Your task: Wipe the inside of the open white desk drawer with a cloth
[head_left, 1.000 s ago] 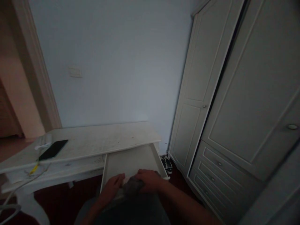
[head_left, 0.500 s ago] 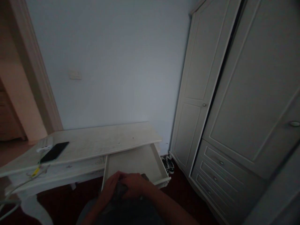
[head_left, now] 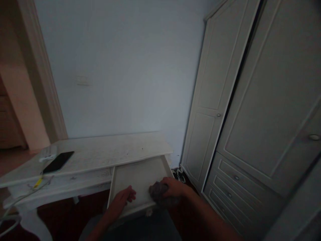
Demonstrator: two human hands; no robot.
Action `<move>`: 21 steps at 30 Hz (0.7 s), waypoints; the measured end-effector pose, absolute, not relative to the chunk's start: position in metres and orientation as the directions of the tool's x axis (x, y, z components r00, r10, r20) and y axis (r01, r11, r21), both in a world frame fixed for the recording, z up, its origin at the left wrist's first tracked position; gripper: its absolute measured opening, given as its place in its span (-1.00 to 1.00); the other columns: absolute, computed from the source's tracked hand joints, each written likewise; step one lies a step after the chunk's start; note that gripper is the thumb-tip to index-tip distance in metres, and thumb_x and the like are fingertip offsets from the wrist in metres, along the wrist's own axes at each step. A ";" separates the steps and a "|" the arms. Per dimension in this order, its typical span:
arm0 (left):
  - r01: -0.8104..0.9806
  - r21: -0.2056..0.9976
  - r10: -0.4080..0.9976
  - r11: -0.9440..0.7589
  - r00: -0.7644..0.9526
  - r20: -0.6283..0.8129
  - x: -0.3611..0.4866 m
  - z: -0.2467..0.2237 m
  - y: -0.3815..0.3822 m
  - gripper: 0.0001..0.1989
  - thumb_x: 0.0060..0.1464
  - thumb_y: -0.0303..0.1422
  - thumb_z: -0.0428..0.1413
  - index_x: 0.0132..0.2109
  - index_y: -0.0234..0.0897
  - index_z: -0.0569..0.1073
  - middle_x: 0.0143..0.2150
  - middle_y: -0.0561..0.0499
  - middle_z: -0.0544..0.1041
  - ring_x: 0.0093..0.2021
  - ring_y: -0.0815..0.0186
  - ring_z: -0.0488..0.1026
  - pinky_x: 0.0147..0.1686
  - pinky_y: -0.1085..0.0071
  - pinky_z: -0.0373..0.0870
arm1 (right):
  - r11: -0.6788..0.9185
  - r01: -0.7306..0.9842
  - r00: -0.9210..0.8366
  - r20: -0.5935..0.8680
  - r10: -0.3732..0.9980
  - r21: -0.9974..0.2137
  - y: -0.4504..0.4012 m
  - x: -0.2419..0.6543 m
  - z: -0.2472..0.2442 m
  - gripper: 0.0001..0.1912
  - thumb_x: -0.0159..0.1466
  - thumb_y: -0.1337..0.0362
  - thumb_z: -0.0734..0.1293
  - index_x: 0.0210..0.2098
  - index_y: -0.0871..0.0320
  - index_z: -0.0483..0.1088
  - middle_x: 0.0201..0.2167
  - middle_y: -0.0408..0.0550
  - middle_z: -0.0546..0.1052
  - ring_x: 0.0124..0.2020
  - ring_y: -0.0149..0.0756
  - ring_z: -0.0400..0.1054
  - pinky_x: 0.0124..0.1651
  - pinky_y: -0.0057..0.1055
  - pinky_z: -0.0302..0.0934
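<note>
A crumpled grey cloth [head_left: 159, 191] is gripped in my right hand [head_left: 173, 188], above the front right corner of a pulled-out white drawer [head_left: 136, 174]. My left hand [head_left: 125, 196] is over the drawer's front left part, fingers loosely curled and apart, holding nothing. The drawer belongs to a white desk [head_left: 107, 147] with a worn top. Part of the cloth hangs below my right hand, outside the drawer's front edge.
A dark phone [head_left: 59, 162] and a white power strip [head_left: 47, 153] with a cable lie on the desk's left side. Shoes [head_left: 179, 175] stand on the floor by the white wardrobe [head_left: 200, 134] at the right.
My hands were together on the cloth at the drawer's front. They have parted: my right hand has moved right with the cloth, and my left hand has let go.
</note>
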State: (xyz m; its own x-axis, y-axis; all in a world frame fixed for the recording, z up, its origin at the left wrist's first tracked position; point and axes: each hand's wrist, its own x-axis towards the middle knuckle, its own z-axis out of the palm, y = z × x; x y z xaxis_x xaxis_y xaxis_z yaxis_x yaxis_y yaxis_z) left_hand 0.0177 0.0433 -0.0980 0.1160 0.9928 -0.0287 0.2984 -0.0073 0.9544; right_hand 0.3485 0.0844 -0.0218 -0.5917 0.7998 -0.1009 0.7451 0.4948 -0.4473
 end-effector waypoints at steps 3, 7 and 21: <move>0.298 0.955 0.993 -0.003 0.112 -0.031 0.018 -0.100 0.044 -0.13 0.13 0.43 -0.19 -0.14 -0.23 0.62 -0.20 -0.13 0.71 -0.19 0.09 0.59 -0.20 0.20 0.44 | 0.503 0.768 -0.582 -0.105 0.806 -0.396 0.081 0.336 -0.023 -0.46 0.07 -0.08 0.58 -0.05 0.08 0.63 -0.08 -0.03 0.65 -0.05 -0.02 0.51 -0.06 -0.32 0.28; 0.300 0.952 0.995 -0.057 0.097 0.029 0.014 -0.101 0.047 -0.15 0.17 0.41 -0.18 -0.10 -0.21 0.64 -0.09 -0.12 0.72 -0.04 0.04 0.59 -0.04 0.15 0.47 | 0.619 0.695 -0.686 -0.079 0.724 -0.365 0.074 0.269 -0.038 -0.48 0.08 -0.07 0.57 -0.05 0.04 0.62 -0.07 -0.04 0.66 -0.08 -0.03 0.54 -0.12 -0.34 0.28; 0.288 0.958 0.988 -0.012 0.149 -0.032 0.014 -0.091 0.045 -0.09 0.02 0.49 -0.10 -0.11 -0.23 0.65 -0.06 -0.15 0.71 -0.01 -0.01 0.59 -0.04 0.13 0.49 | 0.541 0.718 -0.636 -0.096 0.766 -0.438 0.080 0.292 -0.033 -0.44 0.08 -0.04 0.58 0.03 0.04 0.61 -0.01 -0.03 0.62 0.01 -0.01 0.49 0.01 -0.30 0.29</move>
State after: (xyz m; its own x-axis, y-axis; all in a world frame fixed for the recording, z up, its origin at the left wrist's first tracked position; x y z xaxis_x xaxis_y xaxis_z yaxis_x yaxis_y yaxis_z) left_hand 0.0136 0.0447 -0.0912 0.1485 0.9884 -0.0324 0.2881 -0.0119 0.9575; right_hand 0.2918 0.0802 -0.0330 -0.6357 0.7659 -0.0958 0.7179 0.5411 -0.4381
